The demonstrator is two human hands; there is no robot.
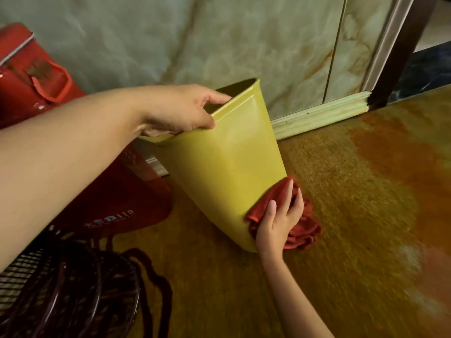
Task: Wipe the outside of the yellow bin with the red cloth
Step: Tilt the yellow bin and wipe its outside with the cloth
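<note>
The yellow bin stands tilted on the floor, its open top leaning toward the wall. My left hand grips its upper rim, fingers over the edge and thumb on the outer side. My right hand presses the crumpled red cloth against the bin's outer wall close to its base, on the right side. Part of the cloth bunches out on the floor beside the bin. The bin's far side and bottom are hidden.
A red case with a handle stands at the left by the marble wall. Another red box lies behind the bin. A dark wire basket sits at the lower left. A dark door frame rises at the right; bare floor spreads right.
</note>
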